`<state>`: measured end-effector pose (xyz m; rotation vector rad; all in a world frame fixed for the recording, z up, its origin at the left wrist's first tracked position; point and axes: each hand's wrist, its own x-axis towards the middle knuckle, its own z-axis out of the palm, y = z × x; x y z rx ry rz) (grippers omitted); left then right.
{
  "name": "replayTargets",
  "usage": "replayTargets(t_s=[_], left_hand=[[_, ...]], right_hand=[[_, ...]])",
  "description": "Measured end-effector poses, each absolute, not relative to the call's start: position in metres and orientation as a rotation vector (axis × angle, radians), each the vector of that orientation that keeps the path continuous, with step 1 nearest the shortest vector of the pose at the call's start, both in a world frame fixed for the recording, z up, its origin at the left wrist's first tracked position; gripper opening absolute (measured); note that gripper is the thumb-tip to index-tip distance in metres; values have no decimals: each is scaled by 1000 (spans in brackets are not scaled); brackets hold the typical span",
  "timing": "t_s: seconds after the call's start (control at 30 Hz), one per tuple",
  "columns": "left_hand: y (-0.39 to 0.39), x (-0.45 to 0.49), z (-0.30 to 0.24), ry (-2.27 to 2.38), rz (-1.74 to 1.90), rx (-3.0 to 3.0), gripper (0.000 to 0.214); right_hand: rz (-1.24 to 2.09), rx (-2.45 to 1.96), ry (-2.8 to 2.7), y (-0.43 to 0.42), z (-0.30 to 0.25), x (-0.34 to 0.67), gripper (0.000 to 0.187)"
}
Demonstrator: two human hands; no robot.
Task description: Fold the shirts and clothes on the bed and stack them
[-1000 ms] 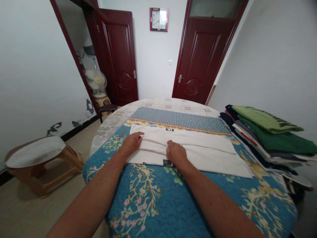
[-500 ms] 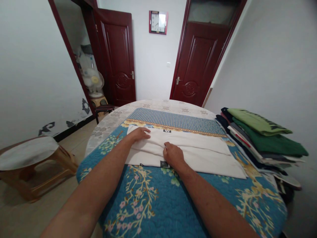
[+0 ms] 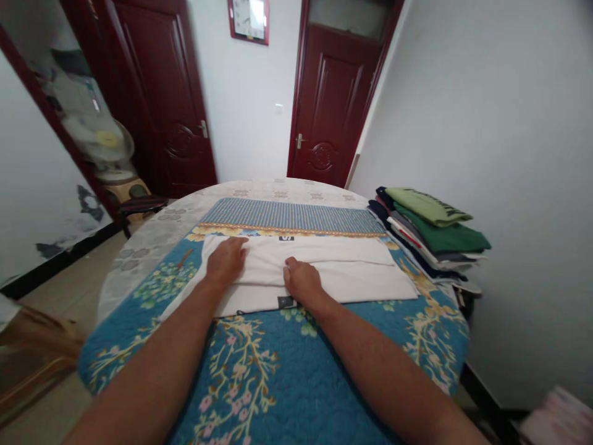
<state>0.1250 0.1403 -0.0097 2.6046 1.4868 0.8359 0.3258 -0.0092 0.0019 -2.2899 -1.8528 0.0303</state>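
A white shirt [image 3: 352,281] lies in a long folded strip across the table, with creases running along it. Dark printed patches show at its far edge and near edge. My left hand [image 3: 227,259] is on its left part, fingers curled down and closed on the cloth. Near the middle, my right hand [image 3: 303,281] pinches a fold of the same shirt, just above the near dark patch. At the left, a corner of white cloth slants out toward me, partly covered by my left forearm.
A blue floral quilted cover [image 3: 296,371] lies under the shirt, over a pale patterned tablecloth [image 3: 134,247]. Folded clothes [image 3: 430,228] are stacked at the table's right edge. A wooden stool [image 3: 41,346] stands at the left, and two dark red doors [image 3: 328,99] are behind.
The view has turned rightward. My left hand's fingers, stretched out before, are now curled into the cloth, and the shirt's left end spreads further toward me. The right hand keeps its pinch.
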Motion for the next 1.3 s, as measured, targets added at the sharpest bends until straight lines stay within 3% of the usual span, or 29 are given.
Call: replayTargets(t_s=[0.13,0.3,0.57,0.87,1.3], left_hand=[[131,141,-1,1297,894,2786,48],[102,168,-18,1176,537,2949,65],[85,175,-28,1611,239,2789,90],[74,177,-11,1667,131,2684,103],[73,175,-11,1653,83,2642,109]], right_hand=[[-32,-2255,-1824,-11,4,330,30],[-213,-2093,-1840,-16,7,338,27],[-29,-2003,-1884,-13,-18,353,65],[147,-2069,-1840,-15,-18,378,79],[122,-2545,-1572,-75,-18,527,75]])
